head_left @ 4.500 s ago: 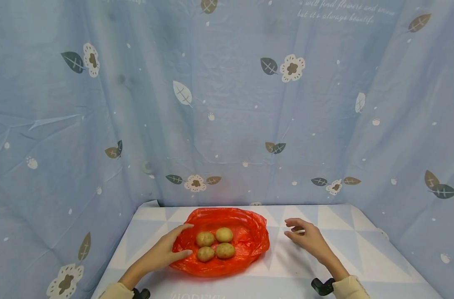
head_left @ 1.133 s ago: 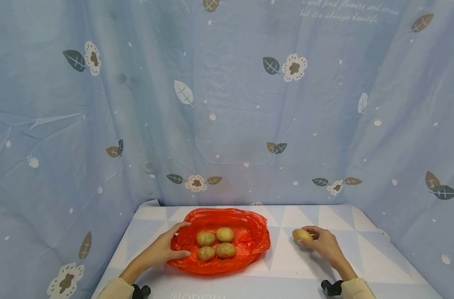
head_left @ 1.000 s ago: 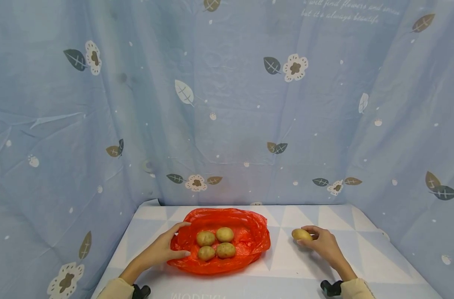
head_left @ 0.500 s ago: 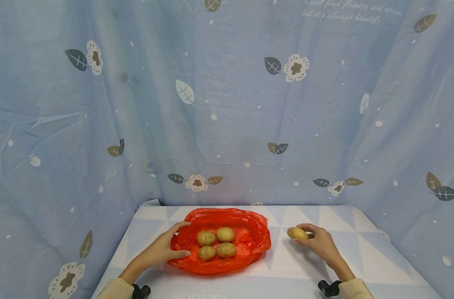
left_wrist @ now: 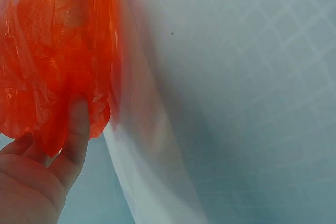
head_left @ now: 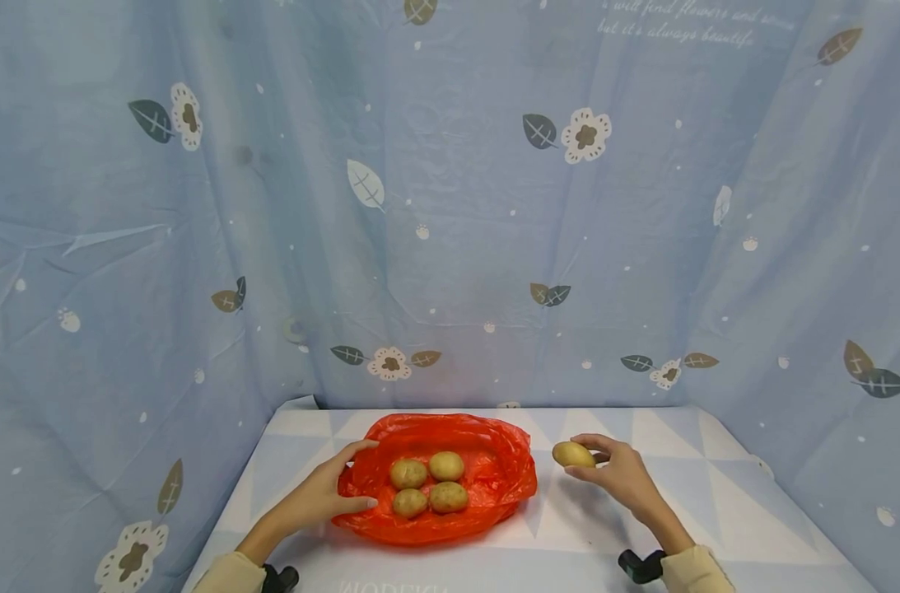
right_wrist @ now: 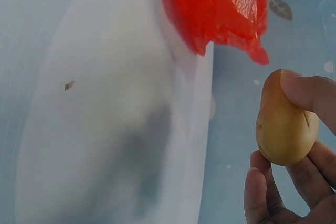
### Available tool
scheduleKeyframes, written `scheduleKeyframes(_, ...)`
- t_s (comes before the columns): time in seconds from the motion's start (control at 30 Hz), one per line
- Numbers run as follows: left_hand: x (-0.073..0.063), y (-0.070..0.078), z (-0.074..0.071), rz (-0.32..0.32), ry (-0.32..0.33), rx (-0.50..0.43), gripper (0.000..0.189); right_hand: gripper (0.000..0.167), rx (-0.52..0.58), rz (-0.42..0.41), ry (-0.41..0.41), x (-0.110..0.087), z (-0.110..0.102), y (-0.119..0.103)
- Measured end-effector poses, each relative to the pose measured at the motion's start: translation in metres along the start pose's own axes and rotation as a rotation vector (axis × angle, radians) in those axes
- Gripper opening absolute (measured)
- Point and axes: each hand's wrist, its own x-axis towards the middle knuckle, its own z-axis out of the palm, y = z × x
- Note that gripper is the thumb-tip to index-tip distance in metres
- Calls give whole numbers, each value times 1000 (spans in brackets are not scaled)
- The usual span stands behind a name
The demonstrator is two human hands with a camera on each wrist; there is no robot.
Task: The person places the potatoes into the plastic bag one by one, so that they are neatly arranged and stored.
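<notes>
A red plastic bag (head_left: 487, 511) lies spread with its mouth turned up on the table. Several potatoes (head_left: 447, 497) sit inside it. At the bag's left rim my left hand (head_left: 319, 490) holds the plastic, thumb and fingers apart around the edge. The left wrist view has the thumb (left_wrist: 79, 129) against the red film, the other fingers partly hidden behind. To the right of the bag, my right hand (head_left: 623, 473) pinches a yellow-brown potato (head_left: 572, 454) above the table, apart from the bag. In the right wrist view the thumb (right_wrist: 310, 90) presses on one end of this potato.
The table (head_left: 716, 511) has a pale cloth with blue and white triangles. A blue curtain (head_left: 464, 247) with leaf and flower prints stands behind and at both sides. A small brown speck (right_wrist: 69, 85) lies on the cloth.
At 4.5 s ago no whole potato showed in my right hand. Over the last second that hand has moved left and slightly away with the potato. My left hand has stayed at the bag.
</notes>
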Motion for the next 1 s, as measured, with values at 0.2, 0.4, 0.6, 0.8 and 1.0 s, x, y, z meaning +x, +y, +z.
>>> scheduleKeyframes(0.2, -1, 0, 0, 10, -5, -6, 84, 62, -5, -27, -9, 0, 4, -6)
scheduleKeyframes(0.4, -1, -1, 1, 9, -4, 0, 84, 60, -11, -29, -22, -1, 9, -10)
scheduleKeyframes(0.6, -1, -2, 1, 8, -4, 4, 84, 57, -26, -59, -30, -2, 15, -15)
scheduleKeyframes(0.8, 0, -2, 1, 12, -1, 21, 83, 52, -28, -80, -37, -2, 21, -21)
scheduleKeyframes(1.0, 1, -2, 0, 19, -8, 25, 83, 49, -25, -86, -45, -2, 27, -27)
